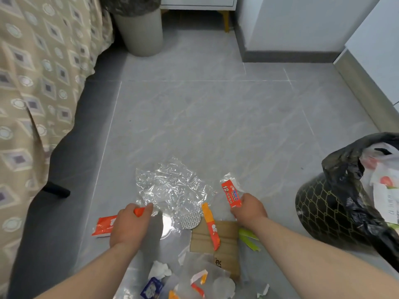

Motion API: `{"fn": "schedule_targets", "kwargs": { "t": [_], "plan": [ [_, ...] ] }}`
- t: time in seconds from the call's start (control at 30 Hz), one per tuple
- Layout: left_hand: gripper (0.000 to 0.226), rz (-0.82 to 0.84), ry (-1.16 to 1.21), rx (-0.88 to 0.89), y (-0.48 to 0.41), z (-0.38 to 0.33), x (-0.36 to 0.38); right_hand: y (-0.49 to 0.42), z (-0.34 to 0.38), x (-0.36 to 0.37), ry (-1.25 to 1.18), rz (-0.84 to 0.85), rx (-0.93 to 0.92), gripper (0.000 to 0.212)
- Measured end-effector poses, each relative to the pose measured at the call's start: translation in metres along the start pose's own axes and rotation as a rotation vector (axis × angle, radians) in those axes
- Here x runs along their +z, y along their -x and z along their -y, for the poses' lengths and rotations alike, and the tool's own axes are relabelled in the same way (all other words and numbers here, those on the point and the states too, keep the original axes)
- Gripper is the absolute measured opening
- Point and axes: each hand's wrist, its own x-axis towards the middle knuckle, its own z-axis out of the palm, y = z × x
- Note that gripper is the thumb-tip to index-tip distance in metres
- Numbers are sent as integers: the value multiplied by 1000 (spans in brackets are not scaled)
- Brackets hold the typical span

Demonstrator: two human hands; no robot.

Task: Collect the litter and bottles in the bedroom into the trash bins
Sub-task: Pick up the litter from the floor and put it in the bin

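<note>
Litter is seen strewn across the near part of a grey tiled floor (205,115) as it is gathered by hand. An orange scrap (139,211) is pinched in the curled fingers of the left hand (129,223), at the near edge of a crumpled sheet of clear film (170,186) spread on the tiles; whether the film itself is also gripped cannot be told. A red wrapper (231,194) printed with "12" is held in the closed fingers of the right hand (250,209), just right of the film. Between the two hands are found a round foil lid (191,220), an orange strip (210,225) and a piece of cardboard (226,234) — the strip lying across the cardboard — with green scraps (248,238) at the cardboard's right side. A red packet (103,225) lies just left of the left hand, toward the bed (32,83) along the floor's left edge. A black patterned bin (323,210), lined with a black bag and holding paper and plastic, is stood at the floor's right edge — a grey bin (140,33) is placed at the far left corner, beside the bed.
</note>
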Motion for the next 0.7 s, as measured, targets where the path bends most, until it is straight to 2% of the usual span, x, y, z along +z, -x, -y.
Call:
{"fn": "schedule_targets", "kwargs": {
  "t": [0.03, 0.13, 0.27, 0.37, 0.5, 0.57, 0.7],
  "plan": [
    [37, -16, 0, -6, 0, -2, -9, 3, 3, -8, -75, 45, -56, 5],
    [38, -59, 55, -8, 7, -14, -43, 19, 22, -48, -122, 87, -238, 20],
    [39, -74, 243, 23, 22, -47, -101, 57, 50, -129, -117, 75, -438, 13],
    [46, -28, 361, 149, 49, -98, -138, 98, 56, -196, -197, 21, -540, 14],
    [18, -27, 582, 320, 115, -190, -151, 142, 32, -271, -339, -95, -585, 12],
    [20, 103, 675, 370, 149, -234, -140, 151, 7, -300, -404, -132, -568, 12],
    [40, 387, 896, 400, 220, -311, -97, 150, -54, -353, -600, -217, -511, 9]
  ]
}}
